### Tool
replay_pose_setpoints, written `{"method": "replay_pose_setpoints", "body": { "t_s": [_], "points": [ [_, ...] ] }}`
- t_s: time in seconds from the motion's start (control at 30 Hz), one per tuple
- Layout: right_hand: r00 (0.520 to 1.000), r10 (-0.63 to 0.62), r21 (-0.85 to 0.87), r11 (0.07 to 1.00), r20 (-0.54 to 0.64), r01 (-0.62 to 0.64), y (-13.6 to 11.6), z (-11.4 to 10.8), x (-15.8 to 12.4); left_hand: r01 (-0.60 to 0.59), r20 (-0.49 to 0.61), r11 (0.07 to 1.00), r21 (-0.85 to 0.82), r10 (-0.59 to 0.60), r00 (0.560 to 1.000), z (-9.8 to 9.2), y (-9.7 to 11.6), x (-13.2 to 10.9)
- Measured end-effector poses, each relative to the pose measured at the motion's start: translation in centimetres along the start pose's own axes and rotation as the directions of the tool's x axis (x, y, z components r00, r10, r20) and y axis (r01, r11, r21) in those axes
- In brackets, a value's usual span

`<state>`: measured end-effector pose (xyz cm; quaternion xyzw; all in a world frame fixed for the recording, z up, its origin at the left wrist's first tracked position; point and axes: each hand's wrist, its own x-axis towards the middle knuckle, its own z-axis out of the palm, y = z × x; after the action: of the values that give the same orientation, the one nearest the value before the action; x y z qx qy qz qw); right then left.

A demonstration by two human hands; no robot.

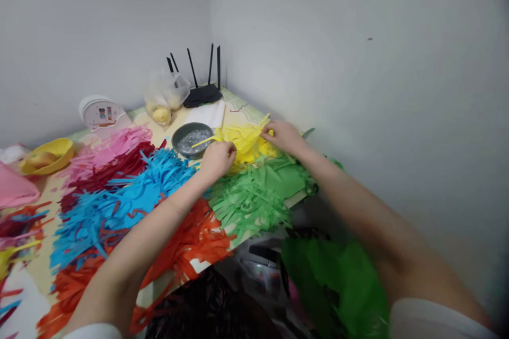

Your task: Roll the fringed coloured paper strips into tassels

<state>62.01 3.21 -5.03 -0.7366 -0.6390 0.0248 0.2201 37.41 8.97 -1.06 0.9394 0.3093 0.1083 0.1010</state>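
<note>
Yellow fringed tissue paper [247,143] lies bunched at the far right of the table, between my two hands. My left hand [218,160] is closed at its left edge, with a thin yellow strip sticking out beside the fingers. At its right edge my right hand [283,136] pinches the yellow paper, and a strip pokes up above the fingertips. Green fringed paper [254,190] spreads just below both hands. A dark bowl [193,130] holding something clear and glistening stands just left of the yellow paper.
Blue [159,180], orange [186,243], dark red [115,172] and pink fringed paper [107,151] cover the table's left part. A black router [202,95], a bag of yellow fruit [162,111] and a yellow bowl [59,151] stand behind. Green plastic [338,275] hangs below the table edge.
</note>
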Motion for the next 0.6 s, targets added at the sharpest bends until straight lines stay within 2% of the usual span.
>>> {"method": "replay_pose_setpoints", "body": {
  "t_s": [0.13,0.23,0.3,0.47,0.53,0.6],
  "points": [
    [0.997,0.063,0.033,0.998,-0.041,-0.061,-1.1,0.0,-0.3,-0.014,-0.048,1.000,-0.006,0.014,0.999,0.7,0.5,0.5],
    [0.993,0.108,0.055,0.993,-0.039,-0.106,-1.5,-0.1,-0.5,-0.081,-0.078,0.994,0.071,0.086,0.993,1.8,1.5,0.8],
    [0.992,0.124,0.063,0.991,-0.036,-0.121,-1.6,-0.4,-0.7,-0.077,-0.099,0.989,0.128,0.090,0.991,2.8,2.2,1.4],
    [0.988,0.137,0.052,0.990,-0.068,-0.134,-3.0,-1.7,-2.7,0.053,-0.135,0.995,0.088,-0.041,0.990,3.9,2.3,3.6],
    [0.993,0.103,0.050,0.994,-0.063,-0.100,-4.5,-1.2,-4.0,0.094,-0.154,0.994,0.050,-0.086,0.984,3.5,1.9,4.2],
    [0.999,0.044,0.061,0.997,0.004,-0.044,-6.1,0.2,-4.8,0.120,-0.177,0.993,0.013,-0.116,0.977,2.7,1.5,4.5]
  ]
}}
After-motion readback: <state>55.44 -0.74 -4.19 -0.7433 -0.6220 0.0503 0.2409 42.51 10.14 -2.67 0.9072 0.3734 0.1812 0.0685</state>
